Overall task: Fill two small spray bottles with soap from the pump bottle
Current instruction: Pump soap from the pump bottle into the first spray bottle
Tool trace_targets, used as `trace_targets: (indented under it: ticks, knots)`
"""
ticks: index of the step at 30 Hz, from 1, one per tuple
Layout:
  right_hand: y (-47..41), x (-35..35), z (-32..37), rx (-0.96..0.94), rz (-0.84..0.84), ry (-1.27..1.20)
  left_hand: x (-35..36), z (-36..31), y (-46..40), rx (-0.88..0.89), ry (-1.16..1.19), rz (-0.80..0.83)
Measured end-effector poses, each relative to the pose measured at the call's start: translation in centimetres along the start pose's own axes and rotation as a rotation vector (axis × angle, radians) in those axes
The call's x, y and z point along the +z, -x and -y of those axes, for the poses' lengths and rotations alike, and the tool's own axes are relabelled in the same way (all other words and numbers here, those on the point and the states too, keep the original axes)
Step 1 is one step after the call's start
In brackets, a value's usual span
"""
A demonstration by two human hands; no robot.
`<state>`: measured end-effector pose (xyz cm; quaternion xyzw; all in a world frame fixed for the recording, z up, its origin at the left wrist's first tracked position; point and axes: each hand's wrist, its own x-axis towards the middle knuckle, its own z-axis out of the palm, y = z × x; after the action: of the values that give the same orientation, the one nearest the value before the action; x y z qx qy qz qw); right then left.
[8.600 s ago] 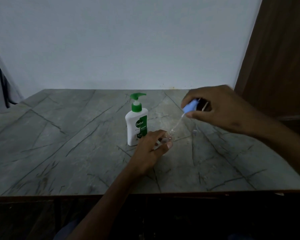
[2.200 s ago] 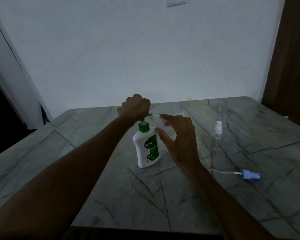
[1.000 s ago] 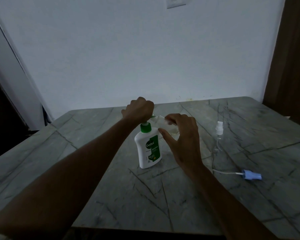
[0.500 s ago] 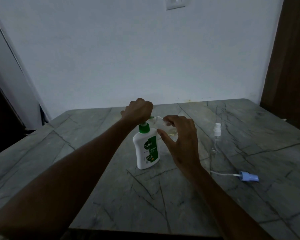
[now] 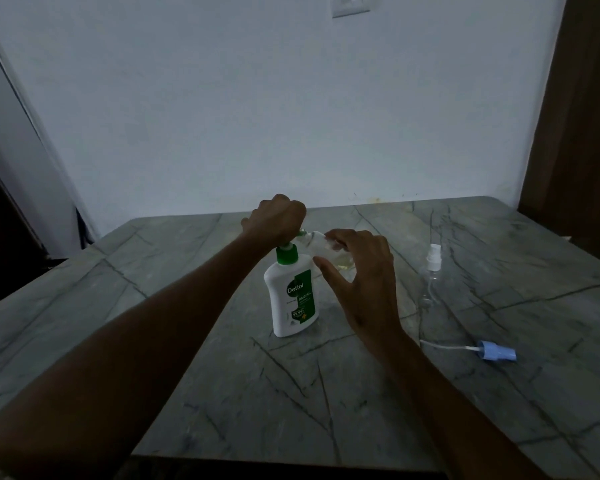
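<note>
A white pump bottle (image 5: 293,299) with a green collar stands upright mid-table. My left hand (image 5: 276,220) is curled over its pump head, which is hidden beneath the fist. My right hand (image 5: 361,271) grips a small clear spray bottle (image 5: 321,245) with no cap, tilted with its mouth at the pump spout. A little yellowish liquid shows inside it. A second clear spray bottle (image 5: 430,275) with a white sprayer stands upright to the right. A blue sprayer cap (image 5: 496,351) with its white dip tube lies on the table, front right.
The grey marble table (image 5: 222,393) meets a white wall at the back. A brown wooden door (image 5: 582,116) stands at the right, past the table's corner. The table's front edge runs just below my forearms.
My left fist stays on the pump head and my right hand keeps the open bottle at the spout. Earlier, my right hand lifted the blue sprayer out; it now lies on the table.
</note>
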<state>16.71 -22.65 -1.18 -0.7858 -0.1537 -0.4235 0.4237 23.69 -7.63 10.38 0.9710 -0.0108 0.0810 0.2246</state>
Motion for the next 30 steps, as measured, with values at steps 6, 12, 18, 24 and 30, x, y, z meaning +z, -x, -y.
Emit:
trace_targets:
  ticks: [6, 12, 18, 24, 30]
  knots:
    - [-0.1, 0.0, 0.1, -0.021, -0.025, -0.002, -1.2, -1.0, 0.4, 0.001, 0.061, 0.019]
    - [-0.1, 0.2, -0.1, -0.007, -0.016, 0.001, -0.4, -0.5, 0.4, 0.0, 0.063, 0.04]
    - [-0.2, 0.2, -0.1, 0.007, -0.02, 0.0, -1.1, -1.5, 1.8, -0.006, 0.028, 0.027]
    - [0.0, 0.1, 0.0, 0.002, -0.024, -0.005, -1.2, -1.7, 1.6, -0.012, 0.03, -0.002]
    - [0.1, 0.2, -0.3, 0.003, -0.009, 0.008, -0.6, -0.9, 0.9, 0.036, -0.035, 0.044]
